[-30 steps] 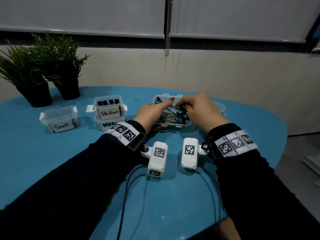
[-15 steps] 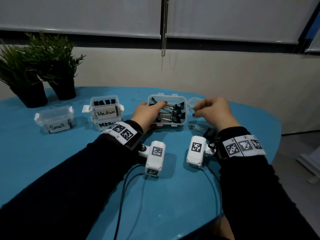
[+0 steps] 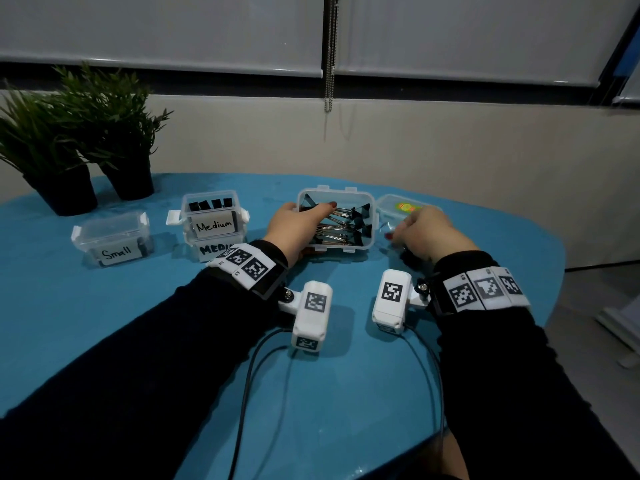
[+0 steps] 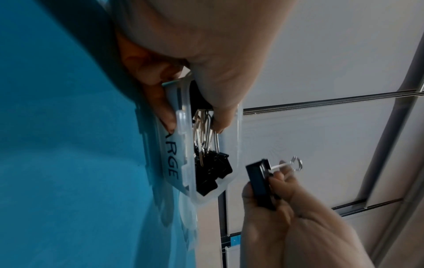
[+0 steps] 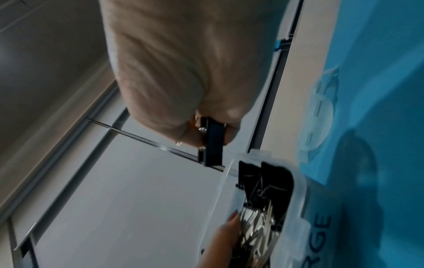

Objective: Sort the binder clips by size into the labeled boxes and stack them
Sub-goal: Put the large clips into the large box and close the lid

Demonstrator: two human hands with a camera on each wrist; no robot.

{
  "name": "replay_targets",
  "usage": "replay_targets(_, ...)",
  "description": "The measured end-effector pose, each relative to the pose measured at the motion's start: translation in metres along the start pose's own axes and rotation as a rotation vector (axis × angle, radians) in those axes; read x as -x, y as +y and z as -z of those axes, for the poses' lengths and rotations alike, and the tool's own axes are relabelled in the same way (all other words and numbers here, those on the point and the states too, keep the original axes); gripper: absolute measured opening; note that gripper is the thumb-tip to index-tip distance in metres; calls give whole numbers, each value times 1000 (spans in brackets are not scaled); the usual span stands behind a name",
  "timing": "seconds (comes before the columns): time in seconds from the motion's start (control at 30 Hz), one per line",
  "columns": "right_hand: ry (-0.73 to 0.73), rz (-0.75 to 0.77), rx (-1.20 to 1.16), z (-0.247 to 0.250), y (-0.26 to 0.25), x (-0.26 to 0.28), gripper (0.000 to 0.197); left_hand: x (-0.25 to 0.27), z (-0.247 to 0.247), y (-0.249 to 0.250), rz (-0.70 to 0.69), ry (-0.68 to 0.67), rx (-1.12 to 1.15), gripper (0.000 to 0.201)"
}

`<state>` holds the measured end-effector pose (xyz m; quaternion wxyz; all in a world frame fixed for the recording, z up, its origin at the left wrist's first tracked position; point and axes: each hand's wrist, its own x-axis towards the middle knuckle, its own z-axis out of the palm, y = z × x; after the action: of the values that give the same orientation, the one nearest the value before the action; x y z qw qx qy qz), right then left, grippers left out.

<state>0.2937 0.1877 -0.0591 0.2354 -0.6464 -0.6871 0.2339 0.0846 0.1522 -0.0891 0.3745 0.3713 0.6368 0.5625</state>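
left hand [image 3: 300, 220] holds the large box [image 3: 360, 249] steady on the table [image 3: 138, 323], thumb outside, fingers in on its clips | right hand [image 3: 424, 233] grip pinches one big black clip [image 4: 260, 185] just beside the box, likely going in next

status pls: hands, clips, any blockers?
Left hand grips large box, fingers on the clips inside. Right hand pinches one large binder clip beside it. No blockers seen.

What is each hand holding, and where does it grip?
The right hand pinches a black binder clip by its body. The left hand grips the large box at its left end, thumb over the clips inside.
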Motion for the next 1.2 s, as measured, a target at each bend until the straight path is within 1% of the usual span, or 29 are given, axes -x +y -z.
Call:
replay_targets(0.03, 107, 11, -118, 0, -1, -2, 13, 0, 0, 0, -1, 1, -1, 93)
replay_targets(0.07, 230, 32, -243, -1, -3, -4, 9, -1, 0, -1, -6, 1, -2, 91)
replay_targets(0.1, 331, 80, -362, -1, -4, -6, 12, -1, 0, -1, -1, 1, 1, 91)
replay_targets(0.13, 372, 151, -478, -2, -9, -4, 18, -2, 0, -2, 1, -2, 10, 89)
replay_targets(0.17, 364, 236, -599, -4, -14, -1, 24, -2, 0, -2, 3, -3, 23, 85)
replay_targets(0.2, 318, 320, -719, -7, -21, 2, 29, -3, 0, -2, -3, -8, 37, 81)
replay_targets(0.23, 262, 405, -804, -9, -26, 5, 35, -3, 0, -2, -3, -8, 40, 77)
replay_targets(0.27, 214, 488, -837, -12, -31, 8, 41, -4, 0, -3, -9, -5, 34, 75)
replay_targets(0.33, 149, 618, -769, -18, -34, 8, 50, -5, -1, -3, -14, 6, 24, 73)
replay_targets(0.37, 138, 656, -713, -20, -34, 7, 51, -4, -1, -3, -12, 4, 29, 73)
replay_targets(0.47, 152, 722, -649, -24, -35, 5, 43, -5, -2, -4, -25, 9, 37, 76)
replay_targets(0.57, 223, 776, -612, -27, -33, 0, 32, -7, -3, -4, -49, 26, 32, 80)
replay_targets(0.67, 325, 820, -513, -28, -34, -1, 21, -6, -4, -3, -61, 19, 27, 74)
replay_targets(0.77, 397, 867, -407, -28, -36, 3, 17, -3, -5, -1, -87, 25, 25, 73)
replay_targets(0.83, 416, 888, -340, -27, -38, 5, 19, -3, -5, -1, -100, 34, 15, 62)
replay_targets(0.9, 420, 891, -300, -27, -40, 6, 21, -2, -6, -1, -110, 50, -8, 51)
replay_targets(0.93, 422, 883, -285, -27, -41, 6, 22, -2, -6, 0, -115, 58, -18, 49)
replay_targets(1.1, 424, 790, -222, -27, -44, 5, 19, -1, -7, 1, -142, 77, -82, 46)
replay_targets(1.2, 426, 742, -193, -25, -45, 3, 18, 1, -7, 2, -147, 75, -99, 49)
